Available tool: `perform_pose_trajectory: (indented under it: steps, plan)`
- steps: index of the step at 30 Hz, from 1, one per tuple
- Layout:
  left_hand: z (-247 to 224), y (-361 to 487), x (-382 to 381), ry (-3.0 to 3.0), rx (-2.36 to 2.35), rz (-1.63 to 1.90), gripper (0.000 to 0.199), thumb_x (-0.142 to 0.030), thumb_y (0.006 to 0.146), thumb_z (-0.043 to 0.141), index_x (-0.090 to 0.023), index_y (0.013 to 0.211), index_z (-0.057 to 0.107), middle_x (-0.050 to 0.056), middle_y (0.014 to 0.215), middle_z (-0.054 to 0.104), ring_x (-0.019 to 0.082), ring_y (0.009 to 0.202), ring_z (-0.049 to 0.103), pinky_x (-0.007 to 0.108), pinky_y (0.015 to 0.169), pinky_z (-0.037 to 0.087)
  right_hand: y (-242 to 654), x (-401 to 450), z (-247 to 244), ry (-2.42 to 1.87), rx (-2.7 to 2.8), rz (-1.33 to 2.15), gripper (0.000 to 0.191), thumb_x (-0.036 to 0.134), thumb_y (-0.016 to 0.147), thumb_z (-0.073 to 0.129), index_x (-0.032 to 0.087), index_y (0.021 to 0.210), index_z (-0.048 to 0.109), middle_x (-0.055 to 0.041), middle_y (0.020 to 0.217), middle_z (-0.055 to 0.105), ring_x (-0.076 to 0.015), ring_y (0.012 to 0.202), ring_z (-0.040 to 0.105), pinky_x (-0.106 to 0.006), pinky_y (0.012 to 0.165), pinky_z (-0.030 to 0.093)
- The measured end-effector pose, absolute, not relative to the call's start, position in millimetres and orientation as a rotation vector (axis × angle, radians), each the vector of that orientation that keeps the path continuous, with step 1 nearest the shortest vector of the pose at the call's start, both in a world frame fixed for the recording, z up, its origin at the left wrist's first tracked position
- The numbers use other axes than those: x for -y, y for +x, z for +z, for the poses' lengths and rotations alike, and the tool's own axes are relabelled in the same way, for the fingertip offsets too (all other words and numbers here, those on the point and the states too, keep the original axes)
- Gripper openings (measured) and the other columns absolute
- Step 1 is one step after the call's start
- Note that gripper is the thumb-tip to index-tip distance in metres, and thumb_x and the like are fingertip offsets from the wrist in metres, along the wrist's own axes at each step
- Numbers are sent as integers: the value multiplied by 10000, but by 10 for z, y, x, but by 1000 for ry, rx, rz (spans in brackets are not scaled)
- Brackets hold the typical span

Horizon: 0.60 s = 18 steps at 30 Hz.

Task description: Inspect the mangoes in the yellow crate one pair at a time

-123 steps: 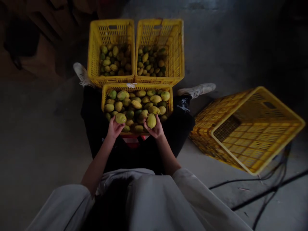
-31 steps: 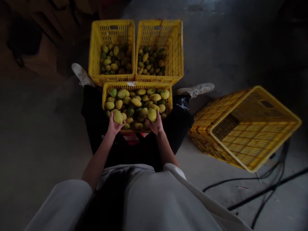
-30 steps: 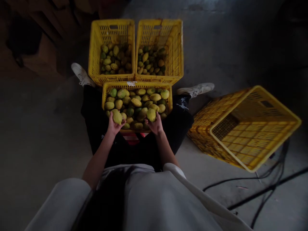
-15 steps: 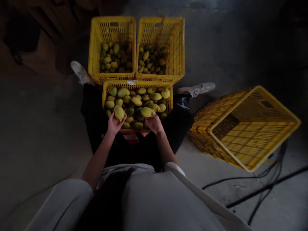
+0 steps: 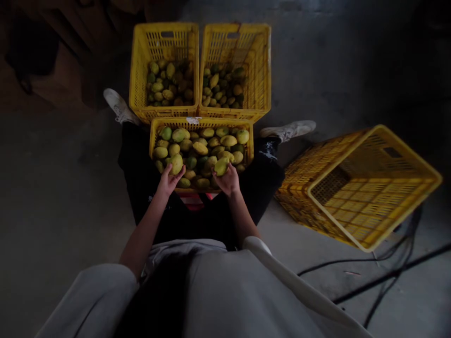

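Note:
A yellow crate (image 5: 152, 136) full of green-yellow fruits (image 5: 200, 148) stands between my legs. Over its near left part, my left hand (image 5: 170, 179) holds a rounded yellow-green fruit (image 5: 176, 164) in its fingers. My right hand (image 5: 228, 180) grips another yellow-green fruit (image 5: 221, 166) over the near right part. The two held fruits are apart, with the crate's fruits showing between them. My fingers partly cover both.
Beyond stand two yellow crates (image 5: 131, 80) (image 5: 269, 75), side by side, partly filled with similar fruits. At the right a larger-looking yellow crate (image 5: 405, 225) lies tilted, near black cables (image 5: 391, 277). Dark boxes (image 5: 63, 75) are at the back left.
The fruit in my right hand has turned from lying lengthwise to a tilted, rounder view. In my left hand the fruit has turned and shifted slightly right.

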<state>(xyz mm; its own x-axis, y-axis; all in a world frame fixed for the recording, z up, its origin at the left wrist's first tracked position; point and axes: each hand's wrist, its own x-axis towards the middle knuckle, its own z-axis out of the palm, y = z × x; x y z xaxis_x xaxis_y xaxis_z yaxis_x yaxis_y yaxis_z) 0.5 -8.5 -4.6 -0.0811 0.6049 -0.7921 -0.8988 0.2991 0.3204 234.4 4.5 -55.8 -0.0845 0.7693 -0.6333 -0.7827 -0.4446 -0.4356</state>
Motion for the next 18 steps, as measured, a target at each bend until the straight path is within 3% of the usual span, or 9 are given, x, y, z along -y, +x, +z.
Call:
perform_pose_trajectory:
  steps: [4,9,15,18]
  plan:
    - [-89,7,104,-298,-1077,1306,381,-142,913,686,-217,1284,646,83,1219,766,219,1092,748,319,902,625,2306,-23,-580,-1028,95,1728,310,297,825,641,324,1135,647,18,1057,761,-178,953,722,-285,754,575]
    - [-156,-10,94,-275,-1160,1274,224,-157,878,759,-208,1088,701,45,1085,764,196,1061,730,264,837,560,2266,-8,-588,-1083,203,1712,354,356,836,745,329,1159,604,15,1118,752,-149,804,673,-268,699,516]
    - [-202,-51,82,-301,-1186,1311,157,-122,851,770,-202,955,685,14,912,714,142,858,684,244,753,528,2282,-29,-612,-1125,120,1631,220,443,892,718,288,1001,608,36,907,720,-126,704,610,-231,621,503]
    - [-163,-51,83,-290,-1195,1307,95,-140,886,734,-195,930,670,9,870,710,146,817,686,251,740,548,2327,-44,-595,-1144,32,1679,389,635,945,594,251,913,644,30,713,648,-117,553,521,-231,514,465]
